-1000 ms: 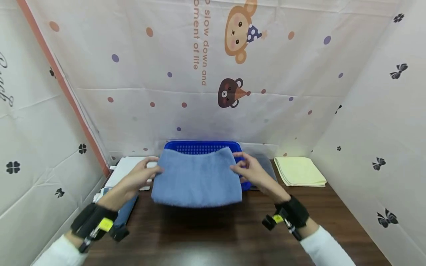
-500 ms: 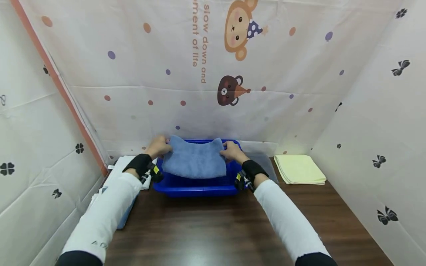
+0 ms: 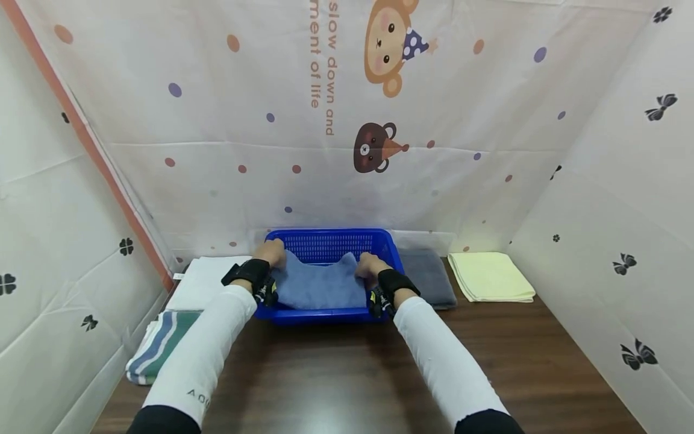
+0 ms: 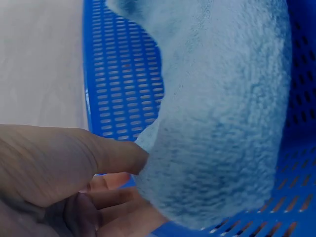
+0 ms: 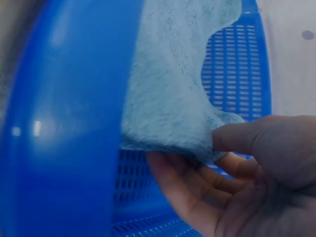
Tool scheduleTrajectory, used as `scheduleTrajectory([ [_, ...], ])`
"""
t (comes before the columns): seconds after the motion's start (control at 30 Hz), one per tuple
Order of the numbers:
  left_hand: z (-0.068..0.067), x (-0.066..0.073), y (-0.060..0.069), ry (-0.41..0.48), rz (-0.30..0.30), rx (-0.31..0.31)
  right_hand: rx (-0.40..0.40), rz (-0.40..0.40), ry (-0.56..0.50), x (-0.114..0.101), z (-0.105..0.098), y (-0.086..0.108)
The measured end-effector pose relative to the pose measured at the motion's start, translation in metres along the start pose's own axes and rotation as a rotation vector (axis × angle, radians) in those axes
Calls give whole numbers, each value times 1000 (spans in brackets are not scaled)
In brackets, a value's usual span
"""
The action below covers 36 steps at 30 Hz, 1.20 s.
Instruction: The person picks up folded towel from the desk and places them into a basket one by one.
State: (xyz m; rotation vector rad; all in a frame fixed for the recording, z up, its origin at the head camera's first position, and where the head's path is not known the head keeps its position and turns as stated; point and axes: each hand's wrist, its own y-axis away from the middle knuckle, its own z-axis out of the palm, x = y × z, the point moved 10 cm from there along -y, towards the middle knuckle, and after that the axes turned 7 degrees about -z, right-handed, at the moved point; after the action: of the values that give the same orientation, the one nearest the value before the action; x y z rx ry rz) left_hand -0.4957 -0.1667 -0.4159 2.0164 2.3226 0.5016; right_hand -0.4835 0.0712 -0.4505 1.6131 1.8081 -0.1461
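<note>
pinching opposite ends of a fuzzy blue cloth [image 3: 320, 286], my left hand [image 3: 271, 253] and right hand [image 3: 371, 266] hold it inside the slotted plastic basket [image 3: 331, 317], its far edge dipping between them. slotted wall shows beyond that edge. the brown wood-grain surface [image 3: 325, 380] stretches from the basket's front rim toward me; a flat, folded grey cloth [image 3: 427, 278] lies just beside the basket's right end.
</note>
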Motion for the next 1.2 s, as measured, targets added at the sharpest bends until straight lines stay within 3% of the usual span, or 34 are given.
scheduleTrajectory([
  [0.2,16,4,-4,13,-5,6,-15,58,3,23,12,-32],
  [0.3,25,4,-7,24,-10,-5,-61,30,69,29,20,-42],
  [0.33,27,5,-8,20,-4,-6,-96,4,78,36,25,-54],
  [0.47,31,8,-9,4,19,-4,-152,-3,129,43,31,-61],
  [0.53,32,9,-9,3,19,0,-163,8,145,40,29,-53],
  [0.6,31,8,-8,6,9,2,-137,28,156,27,22,-31],
  [0.7,29,7,-7,-15,5,8,-122,41,92,18,16,-15],
  [0.8,30,8,-5,-74,19,-12,-105,49,13,14,12,-8],
  [0.9,31,8,-5,-111,13,-70,-121,42,-40,9,8,-6],
  [0.97,32,7,-5,-122,3,-113,-138,26,-11,4,5,-5],
  [1.07,33,6,-6,-119,-4,-151,-161,3,115,-1,2,-9],
  [1.2,29,6,-7,-91,10,-110,-145,-23,241,-6,2,-14],
])
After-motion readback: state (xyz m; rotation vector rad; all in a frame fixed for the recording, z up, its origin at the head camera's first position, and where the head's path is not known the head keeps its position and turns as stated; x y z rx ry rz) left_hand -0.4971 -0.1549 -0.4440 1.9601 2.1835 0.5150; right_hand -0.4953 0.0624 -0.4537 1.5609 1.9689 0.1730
